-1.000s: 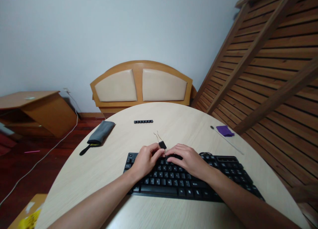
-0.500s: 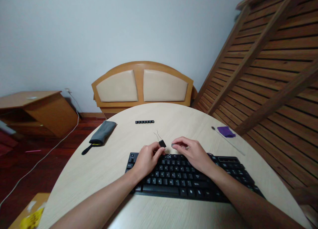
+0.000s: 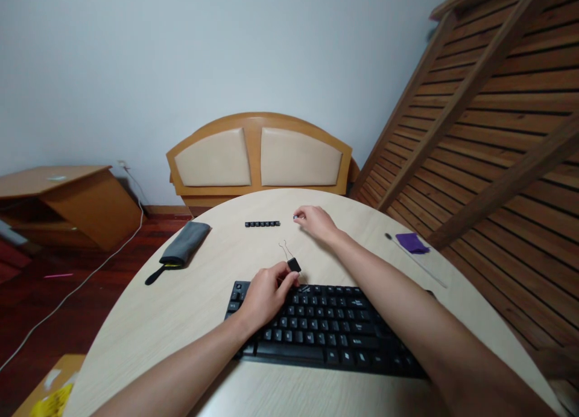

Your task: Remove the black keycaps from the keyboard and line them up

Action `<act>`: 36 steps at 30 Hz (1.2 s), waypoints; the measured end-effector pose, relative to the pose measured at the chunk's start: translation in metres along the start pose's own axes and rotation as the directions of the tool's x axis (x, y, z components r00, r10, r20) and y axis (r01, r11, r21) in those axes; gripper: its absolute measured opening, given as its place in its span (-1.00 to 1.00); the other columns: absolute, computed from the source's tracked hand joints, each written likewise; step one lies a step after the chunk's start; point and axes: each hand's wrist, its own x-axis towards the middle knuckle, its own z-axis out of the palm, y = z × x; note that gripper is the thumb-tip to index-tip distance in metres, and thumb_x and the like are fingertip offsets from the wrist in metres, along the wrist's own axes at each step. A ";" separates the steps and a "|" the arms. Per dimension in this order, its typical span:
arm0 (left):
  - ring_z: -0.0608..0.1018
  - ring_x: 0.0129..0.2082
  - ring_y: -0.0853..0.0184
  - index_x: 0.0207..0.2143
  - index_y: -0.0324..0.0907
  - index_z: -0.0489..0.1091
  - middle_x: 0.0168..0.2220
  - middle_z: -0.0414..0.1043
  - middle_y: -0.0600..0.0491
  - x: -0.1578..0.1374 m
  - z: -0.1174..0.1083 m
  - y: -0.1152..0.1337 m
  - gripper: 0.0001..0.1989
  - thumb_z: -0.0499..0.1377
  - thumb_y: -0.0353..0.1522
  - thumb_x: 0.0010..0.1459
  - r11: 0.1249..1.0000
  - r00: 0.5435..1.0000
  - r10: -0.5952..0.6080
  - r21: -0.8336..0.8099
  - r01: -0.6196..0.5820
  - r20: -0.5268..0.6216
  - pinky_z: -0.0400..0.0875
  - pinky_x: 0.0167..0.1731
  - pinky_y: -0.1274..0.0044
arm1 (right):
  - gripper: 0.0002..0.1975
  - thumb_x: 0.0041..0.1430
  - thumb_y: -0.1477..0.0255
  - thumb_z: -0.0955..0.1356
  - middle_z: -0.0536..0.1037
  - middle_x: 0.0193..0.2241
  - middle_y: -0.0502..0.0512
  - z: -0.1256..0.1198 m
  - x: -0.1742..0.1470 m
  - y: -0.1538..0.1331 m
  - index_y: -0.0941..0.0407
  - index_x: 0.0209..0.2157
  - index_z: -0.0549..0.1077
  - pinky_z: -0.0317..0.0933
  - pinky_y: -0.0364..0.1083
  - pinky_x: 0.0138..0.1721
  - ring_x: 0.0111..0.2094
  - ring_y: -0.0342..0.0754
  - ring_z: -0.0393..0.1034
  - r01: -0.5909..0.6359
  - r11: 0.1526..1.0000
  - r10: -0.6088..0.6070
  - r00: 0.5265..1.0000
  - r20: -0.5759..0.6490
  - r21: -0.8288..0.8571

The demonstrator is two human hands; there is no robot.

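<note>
A long black plastic keyboard (image 3: 312, 338) with pale lettering lies near the person on a round, pale wood-grain surface (image 3: 149, 344), squarely enough that both hands could reach its keys. The left hand (image 3: 270, 293) is over the keyboard's far left part, its fingers pinching a small black block-shaped tool with thin bent wire prongs (image 3: 294, 265); gripped this way, the prongs point away from the keyboard and seem kept clear of snagging. The right hand (image 3: 316, 221) reaches well beyond the keyboard's far edge, fingers closed on a tiny dark piece with a pale face (image 3: 295, 216), probably a keycap, pinched at the tips perhaps because it is so small. Just left of that, also beyond the keyboard, stands a straight row of small black plastic keycaps (image 3: 262, 224), apparently lined up to keep their order. A grey fabric pouch (image 3: 185, 245) lies beyond the keyboard's left end, seemingly set aside to leave room.
</note>
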 end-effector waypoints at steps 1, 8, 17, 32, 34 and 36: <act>0.56 -0.40 0.29 -0.42 -0.18 0.45 -0.42 0.57 0.05 0.000 0.000 0.000 -0.70 0.06 -0.24 0.30 1.000 1.000 -0.002 -0.003 0.002 0.002 0.34 -0.34 0.50 | -0.84 0.16 0.39 0.42 0.63 -0.20 0.09 0.006 0.007 -0.001 0.04 -0.19 0.56 0.26 -0.11 -0.13 -0.14 -0.01 0.49 -0.012 1.000 0.012 1.000 0.004 -0.015; 0.56 -0.41 0.29 -0.42 -0.17 0.45 -0.42 0.57 0.05 0.000 0.001 -0.001 -0.70 0.06 -0.24 0.30 1.000 1.000 -0.014 0.004 0.014 0.009 0.34 -0.33 0.49 | -0.83 0.17 0.34 0.40 0.62 -0.21 0.07 0.043 0.020 -0.001 0.00 -0.18 0.56 0.25 -0.11 -0.19 -0.17 0.00 0.48 -0.055 0.997 0.055 0.998 0.012 -0.052; 0.56 -0.42 0.29 -0.42 -0.17 0.46 -0.42 0.57 0.06 0.000 0.000 0.003 -0.70 0.07 -0.24 0.30 1.000 1.000 -0.023 0.015 0.023 0.007 0.33 -0.35 0.51 | -0.79 0.22 0.34 0.36 0.61 -0.14 0.03 0.060 0.018 0.006 -0.06 -0.10 0.54 0.23 -0.13 -0.14 -0.11 -0.03 0.46 -0.047 0.999 0.047 0.999 -0.006 -0.018; 0.56 -0.41 0.28 -0.42 -0.17 0.46 -0.41 0.58 0.04 0.000 -0.001 0.004 -0.71 0.07 -0.24 0.30 1.000 1.000 -0.020 0.021 0.020 0.012 0.36 -0.32 0.49 | -0.79 0.22 0.34 0.36 0.60 -0.15 0.01 0.065 0.017 0.000 -0.06 -0.11 0.53 0.24 -0.12 -0.13 -0.13 -0.03 0.46 -0.031 1.000 0.031 0.999 -0.017 0.003; 0.56 -0.41 0.28 -0.42 -0.16 0.46 -0.41 0.58 0.04 0.000 -0.001 0.003 -0.71 0.07 -0.24 0.30 1.000 1.000 -0.019 0.018 0.019 0.009 0.37 -0.31 0.49 | -0.79 0.21 0.35 0.36 0.60 -0.15 0.01 0.065 0.016 0.000 -0.06 -0.11 0.52 0.25 -0.12 -0.13 -0.13 -0.03 0.46 -0.028 1.000 0.029 0.999 -0.017 0.006; 0.56 -0.42 0.28 -0.42 -0.16 0.46 -0.42 0.58 0.04 0.000 -0.001 0.002 -0.70 0.06 -0.24 0.30 1.000 1.000 -0.015 0.015 0.015 0.007 0.37 -0.31 0.48 | -0.79 0.21 0.35 0.36 0.60 -0.15 0.01 0.064 0.016 0.000 -0.06 -0.11 0.52 0.25 -0.12 -0.13 -0.12 -0.03 0.46 -0.026 1.000 0.027 1.000 -0.016 0.009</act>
